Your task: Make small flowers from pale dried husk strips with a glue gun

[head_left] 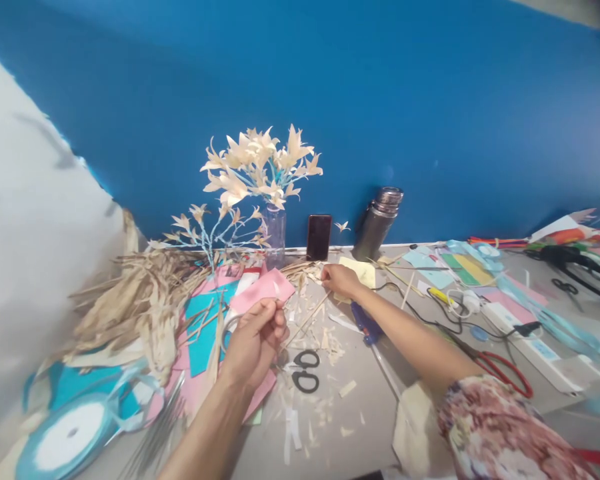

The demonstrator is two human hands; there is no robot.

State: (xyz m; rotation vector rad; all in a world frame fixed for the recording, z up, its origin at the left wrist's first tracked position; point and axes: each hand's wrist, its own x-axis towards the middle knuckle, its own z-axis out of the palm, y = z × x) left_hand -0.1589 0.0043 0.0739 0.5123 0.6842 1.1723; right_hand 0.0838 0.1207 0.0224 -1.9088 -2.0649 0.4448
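My left hand (pixel 257 340) is raised over the table with its fingers curled and pinched around a thin pale strip or stem that runs off to the right. My right hand (pixel 340 279) reaches further back, fingers pinched on small pale pieces near a heap of dried husk scraps (pixel 305 270). Between the hands lie a pink paper sheet (pixel 263 290) and black-handled scissors (pixel 305 371). Behind stands a clear bottle (pixel 275 230) holding a branch of cream husk flowers (pixel 260 163).
Dried corn husks (pixel 135 300) pile at the left, with blue ribbon rolls (pixel 70 433) in front. A phone (pixel 319 237) and metal flask (pixel 377 223) lean at the blue wall. A glue gun (pixel 365 323), cables, red scissors (pixel 505 370) and coloured papers lie at the right.
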